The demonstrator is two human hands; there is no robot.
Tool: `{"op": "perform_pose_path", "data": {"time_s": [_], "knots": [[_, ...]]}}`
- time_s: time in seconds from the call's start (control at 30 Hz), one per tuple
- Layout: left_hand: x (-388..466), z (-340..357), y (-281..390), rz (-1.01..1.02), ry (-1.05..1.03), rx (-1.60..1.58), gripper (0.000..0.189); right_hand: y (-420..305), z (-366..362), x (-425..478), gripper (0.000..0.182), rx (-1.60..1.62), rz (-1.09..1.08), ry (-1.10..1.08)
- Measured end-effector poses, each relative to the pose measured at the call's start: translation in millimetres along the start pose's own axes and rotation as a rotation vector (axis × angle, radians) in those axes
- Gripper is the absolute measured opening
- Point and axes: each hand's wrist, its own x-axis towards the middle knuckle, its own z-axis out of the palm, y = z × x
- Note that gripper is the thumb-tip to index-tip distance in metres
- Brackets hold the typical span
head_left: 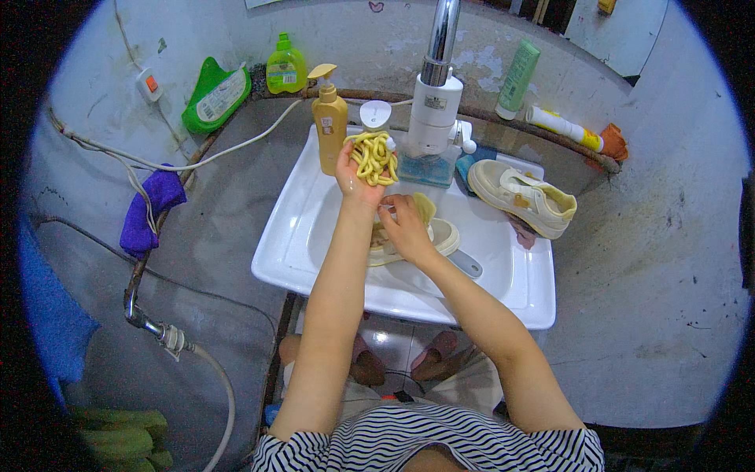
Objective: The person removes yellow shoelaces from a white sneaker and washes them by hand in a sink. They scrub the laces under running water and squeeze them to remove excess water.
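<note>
My left hand (pixel 361 177) holds a bundle of yellow looped cord-like strands (pixel 375 158), palm up, beside a tan pump bottle (pixel 330 127) at the back of the white washbasin (pixel 283 253). Just below it, my right hand (pixel 404 227) is bent over a light-coloured shoe (pixel 445 236) in the bowl; the palm and part of the shoe are hidden. A yellowish flap (pixel 424 207) rises behind my right fingers, and whether they grip it is unclear. A grey handle (pixel 466 264) sticks out beside the shoe. A second pale shoe (pixel 522 197) rests on the basin's right rim.
A white faucet (pixel 435 109) stands at the back, near a blue-green box (pixel 426 171). Along the wall pipe are a green-yellow bottle (pixel 286 68), a green tube (pixel 519 79) and a white-yellow tube (pixel 563 128). A purple cloth (pixel 153 209) and white cable hang at left.
</note>
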Motion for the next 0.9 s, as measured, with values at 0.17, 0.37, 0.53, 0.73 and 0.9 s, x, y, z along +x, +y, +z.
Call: {"op": "perform_pose_path", "data": {"time_s": [0.17,0.37,0.53,0.73,0.9], "knots": [[-1.8,-4.8,0.5,0.011,-0.027,-0.030,0.035,-3.4,-1.4,-2.5,0.025,-0.021,-0.049,0.034],[0.5,-16.4,1.5,-0.104,-0.011,-0.129,0.036,-12.9,-17.0,8.3,0.024,0.302,0.082,0.179],[-1.4,-11.4,-13.9,-0.217,0.179,-0.023,0.041,-23.8,-28.2,11.4,0.035,0.401,-0.104,0.505],[-30.1,8.1,-29.6,-0.448,0.142,0.293,0.044,-37.5,-43.9,14.8,0.042,-0.036,-0.350,0.424],[-53.7,-5.3,-37.8,-0.372,0.014,0.268,0.043,-24.8,-38.6,14.6,0.042,-0.178,-0.355,0.261]]}}
